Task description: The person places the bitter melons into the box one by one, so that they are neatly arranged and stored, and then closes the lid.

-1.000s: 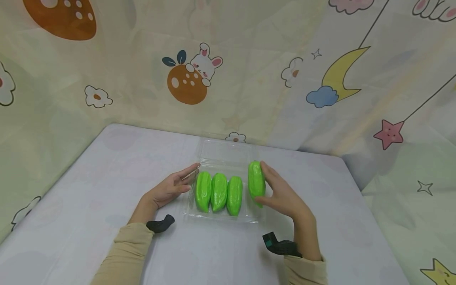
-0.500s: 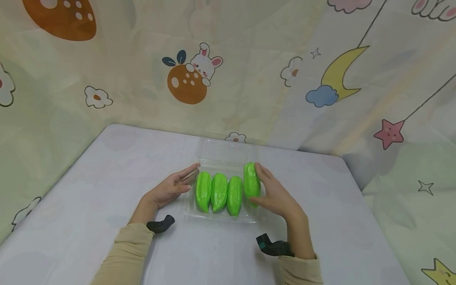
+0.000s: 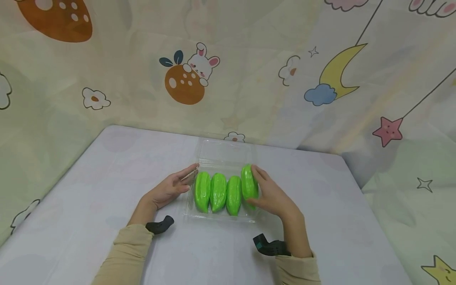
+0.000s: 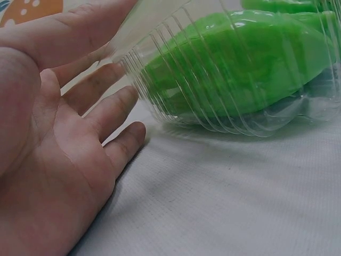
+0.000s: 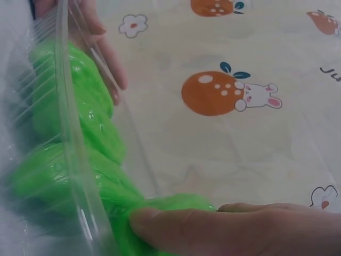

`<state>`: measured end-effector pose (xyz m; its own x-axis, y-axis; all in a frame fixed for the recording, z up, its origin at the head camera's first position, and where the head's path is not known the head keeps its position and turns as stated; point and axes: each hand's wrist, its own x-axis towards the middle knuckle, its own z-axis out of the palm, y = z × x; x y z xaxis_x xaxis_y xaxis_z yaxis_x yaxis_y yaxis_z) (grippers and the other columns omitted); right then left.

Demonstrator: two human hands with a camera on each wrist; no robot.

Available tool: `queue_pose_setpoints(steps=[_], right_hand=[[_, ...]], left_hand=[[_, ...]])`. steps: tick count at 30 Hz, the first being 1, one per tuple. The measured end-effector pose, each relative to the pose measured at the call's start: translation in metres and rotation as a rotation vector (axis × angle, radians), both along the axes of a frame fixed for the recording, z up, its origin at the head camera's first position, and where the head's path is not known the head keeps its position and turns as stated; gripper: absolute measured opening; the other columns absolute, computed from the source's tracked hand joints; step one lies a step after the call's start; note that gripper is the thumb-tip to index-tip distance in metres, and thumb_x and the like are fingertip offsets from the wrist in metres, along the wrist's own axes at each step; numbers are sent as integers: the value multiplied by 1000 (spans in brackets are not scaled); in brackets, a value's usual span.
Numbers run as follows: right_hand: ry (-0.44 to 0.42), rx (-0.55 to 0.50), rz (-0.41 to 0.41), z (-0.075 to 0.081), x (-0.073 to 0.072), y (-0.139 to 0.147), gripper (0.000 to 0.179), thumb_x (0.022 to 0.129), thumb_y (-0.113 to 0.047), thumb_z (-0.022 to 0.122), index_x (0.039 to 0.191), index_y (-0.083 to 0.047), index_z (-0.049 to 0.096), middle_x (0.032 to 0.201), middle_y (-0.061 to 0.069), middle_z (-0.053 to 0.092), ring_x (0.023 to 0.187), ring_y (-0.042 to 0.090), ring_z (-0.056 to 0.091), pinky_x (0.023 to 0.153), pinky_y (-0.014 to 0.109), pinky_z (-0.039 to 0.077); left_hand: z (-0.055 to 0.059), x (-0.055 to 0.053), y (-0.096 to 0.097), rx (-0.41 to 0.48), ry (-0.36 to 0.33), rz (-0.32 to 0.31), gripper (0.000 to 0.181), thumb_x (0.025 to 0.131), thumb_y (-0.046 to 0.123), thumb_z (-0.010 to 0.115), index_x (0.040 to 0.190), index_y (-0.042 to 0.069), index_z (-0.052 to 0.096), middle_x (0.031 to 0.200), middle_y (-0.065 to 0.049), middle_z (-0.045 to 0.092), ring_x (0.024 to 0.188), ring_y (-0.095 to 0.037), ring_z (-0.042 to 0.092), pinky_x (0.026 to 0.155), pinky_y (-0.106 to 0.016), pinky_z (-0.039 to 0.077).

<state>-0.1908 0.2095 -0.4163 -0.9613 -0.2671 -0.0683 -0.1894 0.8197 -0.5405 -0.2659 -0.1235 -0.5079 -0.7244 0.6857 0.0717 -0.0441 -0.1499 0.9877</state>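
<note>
A clear plastic box (image 3: 221, 217) with its lid folded back holds three glossy, bright green bitter melons side by side: a left one (image 3: 202, 192), a middle one (image 3: 218, 193) and a right one (image 3: 233, 195). My right hand (image 3: 272, 194) grips a fourth bitter melon (image 3: 249, 182) between thumb and fingers, at the right end of the row. In the right wrist view, the thumb (image 5: 176, 226) lies across this melon near the box rim. My left hand (image 3: 171, 190) stays at the box's left side, fingers extended, fingertips at the ribbed wall (image 4: 160, 80) in the left wrist view.
The clear lid (image 3: 226, 152) lies back toward the rear edge of the table (image 3: 142, 158), which has a white cover. A printed cloth (image 3: 249, 79) hangs behind it. Black cameras sit on both wrists, the left one (image 3: 160, 225) and the right one (image 3: 270, 246).
My right hand has moved left with the gripped bitter melon, bringing it from the box's right edge close beside the other melons. The left hand has stayed at the box's left side.
</note>
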Motion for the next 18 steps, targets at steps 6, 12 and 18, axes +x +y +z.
queue_pose_setpoints(steps=[6,12,18], right_hand=[[-20,12,-5,-3,-1,-1,99,78,-23,78,153,-8,14,159,11,15,144,33,22,114,50,27],[-26,23,-16,-6,-2,-3,96,78,-23,78,152,-10,20,157,11,22,143,33,27,112,51,30],[4,32,-7,-8,-3,-3,92,76,-23,80,150,-9,27,152,13,30,140,33,32,111,50,32]], left_hand=[[0,0,0,-1,-4,3,72,91,0,54,152,19,22,161,-4,10,148,-26,4,116,-54,-3],[-1,0,0,5,0,-3,72,92,2,56,153,17,21,161,-5,10,148,-26,3,117,-54,-3],[-1,-1,-1,13,3,-9,72,92,3,56,153,17,20,161,-5,9,148,-26,3,116,-54,-4]])
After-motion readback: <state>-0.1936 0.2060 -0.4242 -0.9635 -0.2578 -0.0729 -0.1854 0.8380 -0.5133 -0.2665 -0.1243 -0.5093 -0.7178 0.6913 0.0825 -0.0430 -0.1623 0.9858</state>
